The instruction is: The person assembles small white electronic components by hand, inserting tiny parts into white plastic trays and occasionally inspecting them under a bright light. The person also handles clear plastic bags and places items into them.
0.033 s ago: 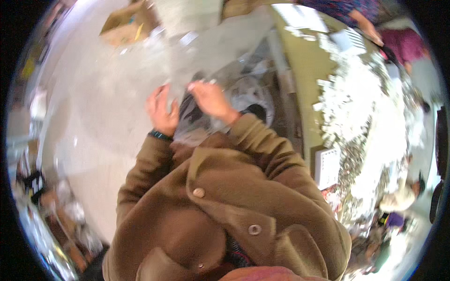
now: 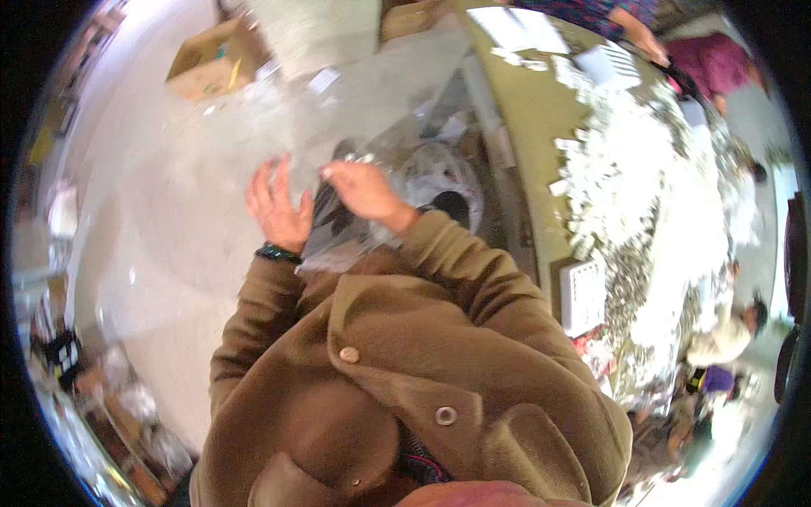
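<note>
My left hand (image 2: pixel 277 207) is held up in front of my lap, fingers spread, with nothing visible in it. To its right my right hand (image 2: pixel 365 190) is closed, thumb and fingers together. Small whitish bits (image 2: pixel 361 158) show just beyond its knuckles; whether it grips them I cannot make out. A clear plastic sheet or bag (image 2: pixel 334 249) lies over my lap below both hands. Another clear plastic bag (image 2: pixel 439 173) hangs or lies between my right hand and the table.
At the right stands a greenish table (image 2: pixel 528 152) heaped with many small white pieces (image 2: pixel 625 177). A white tray (image 2: pixel 583 296) sits at its near edge. A person's hand (image 2: pixel 639 35) rests at the table's far end. On the floor, far left, is an open cardboard box (image 2: pixel 211 63).
The whole view has shifted slightly. My left hand's fingers are spread a little wider, and both hands sit slightly further left in the picture.
</note>
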`<state>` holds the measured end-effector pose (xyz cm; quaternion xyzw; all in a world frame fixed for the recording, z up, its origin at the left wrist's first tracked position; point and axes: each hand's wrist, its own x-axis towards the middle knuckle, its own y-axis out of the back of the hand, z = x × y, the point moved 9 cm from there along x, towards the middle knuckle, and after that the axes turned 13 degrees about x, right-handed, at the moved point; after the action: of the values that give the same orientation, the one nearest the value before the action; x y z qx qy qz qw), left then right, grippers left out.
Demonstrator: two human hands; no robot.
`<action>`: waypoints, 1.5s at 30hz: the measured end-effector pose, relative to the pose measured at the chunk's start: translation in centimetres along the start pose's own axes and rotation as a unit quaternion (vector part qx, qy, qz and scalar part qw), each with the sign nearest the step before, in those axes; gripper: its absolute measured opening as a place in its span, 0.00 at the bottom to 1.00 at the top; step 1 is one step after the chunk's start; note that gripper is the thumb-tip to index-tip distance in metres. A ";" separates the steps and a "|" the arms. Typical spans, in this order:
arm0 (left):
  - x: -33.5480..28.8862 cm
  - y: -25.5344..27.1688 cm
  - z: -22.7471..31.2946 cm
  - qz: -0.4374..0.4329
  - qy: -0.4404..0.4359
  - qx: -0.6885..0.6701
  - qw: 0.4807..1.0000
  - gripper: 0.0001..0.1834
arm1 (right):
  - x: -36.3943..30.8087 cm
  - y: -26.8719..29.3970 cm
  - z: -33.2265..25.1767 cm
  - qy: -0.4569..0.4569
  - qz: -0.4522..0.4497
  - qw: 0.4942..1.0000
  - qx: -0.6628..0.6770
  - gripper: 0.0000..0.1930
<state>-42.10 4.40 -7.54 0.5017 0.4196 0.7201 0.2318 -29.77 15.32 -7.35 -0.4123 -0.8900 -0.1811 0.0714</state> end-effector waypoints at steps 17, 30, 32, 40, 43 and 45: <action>6.1 -4.0 -0.1 -0.265 -0.099 -0.129 0.951 0.16 | -11.0 8.6 13.0 -0.423 0.122 0.897 0.048 0.21; 11.3 -9.1 4.8 -0.401 0.213 -0.671 0.586 0.15 | -3.3 18.7 4.0 -0.253 0.345 0.900 -0.079 0.10; 12.7 -11.3 5.3 -0.413 0.248 -0.671 0.563 0.15 | -3.4 17.7 1.7 -0.240 0.266 0.904 -0.234 0.10; 13.9 -15.2 10.2 -0.533 0.116 -0.683 0.486 0.13 | -10.2 15.9 5.5 -0.290 0.429 0.692 0.502 0.11; 11.4 -13.1 11.6 -0.607 -0.082 -0.556 0.562 0.11 | -11.6 17.7 6.0 -0.240 0.516 0.603 0.560 0.13; 9.5 -11.6 12.0 -0.638 -0.198 -0.461 0.584 0.09 | -12.0 18.7 5.6 -0.230 0.539 0.625 0.517 0.11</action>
<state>-35.82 22.32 -10.52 0.0611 0.1868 0.3667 0.9093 -7.63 20.07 -10.91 -0.7416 -0.4439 0.4800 0.1503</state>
